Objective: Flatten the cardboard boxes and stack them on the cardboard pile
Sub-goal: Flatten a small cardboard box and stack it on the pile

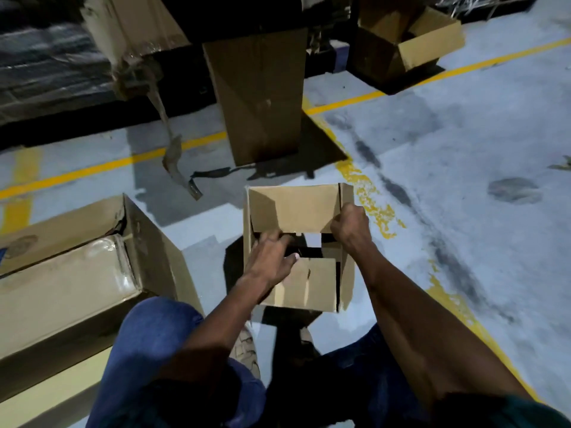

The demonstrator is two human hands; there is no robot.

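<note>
Cardboard work on a warehouse floor (463,186), seen from my head camera: I hold a small open box (296,208) between my knees. My right hand (350,228) is closed on its right wall; my left hand (270,261) reaches in, fingers loosely bent over the bottom flaps, its grip unclear. The flaps look partly sprung; I judge pushing them through, then collapsing the walls, works best. A long taped carton (68,291) crowds my left, a tall box (259,97) stands ahead, another open box (411,47) beyond.
</note>
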